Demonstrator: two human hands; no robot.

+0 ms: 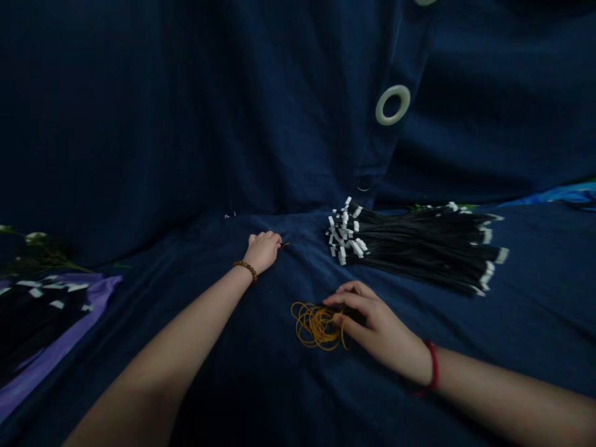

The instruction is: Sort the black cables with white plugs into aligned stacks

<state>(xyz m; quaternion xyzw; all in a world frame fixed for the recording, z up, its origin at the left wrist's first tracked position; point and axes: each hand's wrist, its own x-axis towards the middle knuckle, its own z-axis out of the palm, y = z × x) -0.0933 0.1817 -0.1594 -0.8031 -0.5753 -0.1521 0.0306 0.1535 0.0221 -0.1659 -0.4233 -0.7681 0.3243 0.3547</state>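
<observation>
My left hand (263, 251) is closed over the dark blue cloth, fingers curled down. A thin, small dark object (285, 244) pokes out by its fingertips, too small to name. My right hand (377, 323) is at a loose tangle of yellow rubber bands (316, 328), thumb and fingers bent around its right edge. One band loops by the thumb, and the grip looks like a light pinch on it. Beyond this hand lies a bundle of black cords (419, 242) with white tips at both ends.
Dark blue cloth (261, 372) covers the surface and hangs behind it, with a pale ring eyelet (393, 105). At left, more black white-tipped cords (37, 310) lie on purple fabric (69, 341) beside white flowers (36, 238). Bright blue fabric (554, 195) lies at far right.
</observation>
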